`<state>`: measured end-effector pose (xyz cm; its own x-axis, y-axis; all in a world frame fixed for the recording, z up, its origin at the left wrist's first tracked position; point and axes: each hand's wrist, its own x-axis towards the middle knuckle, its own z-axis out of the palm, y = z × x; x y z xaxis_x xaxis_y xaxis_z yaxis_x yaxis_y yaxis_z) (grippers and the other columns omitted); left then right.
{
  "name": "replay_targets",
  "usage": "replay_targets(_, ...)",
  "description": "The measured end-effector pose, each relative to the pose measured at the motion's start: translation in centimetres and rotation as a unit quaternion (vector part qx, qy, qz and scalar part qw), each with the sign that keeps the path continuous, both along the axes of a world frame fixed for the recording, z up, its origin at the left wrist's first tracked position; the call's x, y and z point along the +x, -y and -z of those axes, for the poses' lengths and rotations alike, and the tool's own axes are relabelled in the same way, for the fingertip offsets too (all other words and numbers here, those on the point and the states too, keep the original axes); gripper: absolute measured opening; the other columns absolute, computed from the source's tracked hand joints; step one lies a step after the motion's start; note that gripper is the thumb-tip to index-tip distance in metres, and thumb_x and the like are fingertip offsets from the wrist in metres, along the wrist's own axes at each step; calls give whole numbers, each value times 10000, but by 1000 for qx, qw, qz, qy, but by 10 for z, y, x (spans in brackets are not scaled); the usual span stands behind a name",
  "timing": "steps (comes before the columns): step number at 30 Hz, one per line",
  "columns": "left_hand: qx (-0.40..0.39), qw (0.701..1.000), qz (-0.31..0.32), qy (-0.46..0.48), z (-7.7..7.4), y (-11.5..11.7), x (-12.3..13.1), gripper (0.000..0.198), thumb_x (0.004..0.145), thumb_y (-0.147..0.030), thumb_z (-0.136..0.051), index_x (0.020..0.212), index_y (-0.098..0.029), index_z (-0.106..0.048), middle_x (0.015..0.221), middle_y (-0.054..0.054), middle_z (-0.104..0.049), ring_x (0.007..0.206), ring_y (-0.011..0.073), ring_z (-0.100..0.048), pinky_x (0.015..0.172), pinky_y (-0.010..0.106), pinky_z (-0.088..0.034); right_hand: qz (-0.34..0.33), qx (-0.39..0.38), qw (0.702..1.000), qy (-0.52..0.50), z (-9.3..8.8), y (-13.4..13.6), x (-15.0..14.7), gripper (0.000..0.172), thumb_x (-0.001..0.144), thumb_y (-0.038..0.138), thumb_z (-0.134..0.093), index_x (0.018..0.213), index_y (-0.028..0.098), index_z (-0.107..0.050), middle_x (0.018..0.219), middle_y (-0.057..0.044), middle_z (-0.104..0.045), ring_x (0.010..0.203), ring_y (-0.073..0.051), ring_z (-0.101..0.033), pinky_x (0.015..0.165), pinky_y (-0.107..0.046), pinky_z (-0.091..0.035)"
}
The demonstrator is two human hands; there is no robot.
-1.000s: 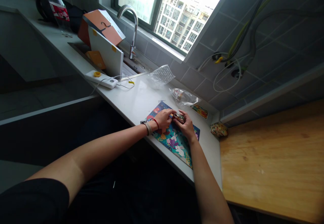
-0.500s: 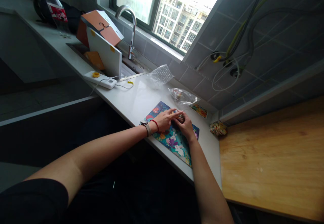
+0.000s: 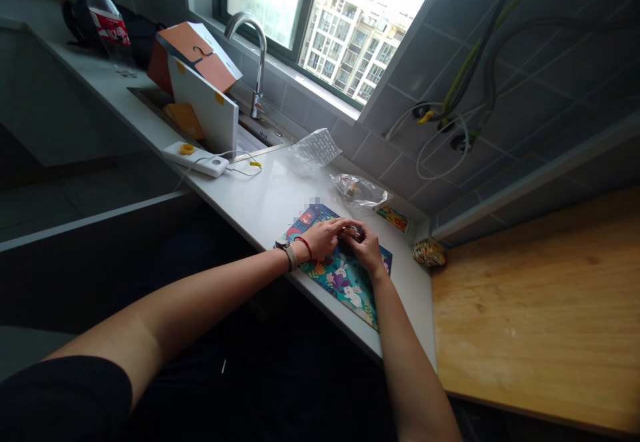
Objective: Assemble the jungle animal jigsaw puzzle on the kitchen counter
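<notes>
My left hand (image 3: 323, 238), with a watch and a red cord at the wrist, reaches over a colourful rabbit-patterned mat or board (image 3: 345, 284) on the counter. Its fingers are bent and meet those of my right hand (image 3: 367, 249) above the board's far half. Between the fingertips is a small shiny brownish piece (image 3: 356, 232), mostly covered; I cannot tell its kind. Both hands are closed around it. Just beyond them lies a clear plastic bag (image 3: 363, 190) with something small inside. A small colourful card (image 3: 391, 218) rests to the right of the bag.
A crumpled clear wrapper (image 3: 316, 149) lies by the wall. Farther left are a white power strip (image 3: 195, 159), a sink with a tap (image 3: 260, 62), boxes (image 3: 193, 55) and a bottle (image 3: 111, 29). A patterned bundle (image 3: 429, 253) sits beside the wooden board (image 3: 535, 309) on the right.
My left fingers, stretched out earlier, are now bent closer around the small piece at my right fingertips. The view has shifted slightly; the board stays in place.
</notes>
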<state>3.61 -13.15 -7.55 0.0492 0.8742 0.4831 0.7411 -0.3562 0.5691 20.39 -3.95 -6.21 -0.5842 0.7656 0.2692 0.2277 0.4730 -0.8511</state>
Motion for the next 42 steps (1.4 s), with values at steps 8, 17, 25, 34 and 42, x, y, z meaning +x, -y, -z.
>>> replay_targets(8, -32, 999, -4, -36, -5, 5, 0, 721, 821, -67, -553, 1525, -156, -425, 1351, 146, -703, 1193, 277, -703, 1030, 417, -554, -3, -24, 999, -23, -1, 0, 1, 471, 755, 445, -792, 1151, 214, -685, 1037, -71, -812, 916, -260, -786, 876, -396, -637)
replay_targets(17, -58, 995, -12, -77, 1, 4, 1, 740, 886, -146, -543, 1588, -91, -316, 1415, 222, -645, 1298, 340, -637, 1077, 502, -510, -22, -69, 997, -24, 7, -6, 3, 482, 740, 422, -843, 1159, 243, -688, 1068, -59, -811, 989, -276, -785, 924, -436, -640)
replay_targets(25, -43, 994, 7, -97, 5, 4, 0, 798, 886, -165, -565, 1607, -118, -226, 1532, 218, -539, 1403, 328, -547, 1150, 516, -466, -23, -58, 995, -82, 8, -4, 2, 549, 776, 427, -846, 1266, 255, -670, 1198, -78, -750, 954, -261, -781, 803, -382, -670)
replay_targets(34, -88, 996, 22, 18, 3, 3, -7, 729, 911, -198, -602, 1574, -181, -298, 1476, 188, -590, 1355, 314, -582, 1132, 525, -488, 77, -125, 977, -156, 13, -11, -4, 483, 825, 464, -784, 1227, 206, -711, 1051, -55, -770, 932, -219, -734, 881, -353, -621)
replay_targets(42, -116, 976, 147, -110, -17, 4, -25, 359, 946, -251, -638, 1305, -238, -637, 1476, 128, -570, 1375, 316, -554, 1174, 521, -457, 172, -241, 919, -260, 18, -25, 0, 306, 871, 375, -757, 1115, 196, -715, 942, -35, -767, 816, -172, -730, 815, -327, -626)
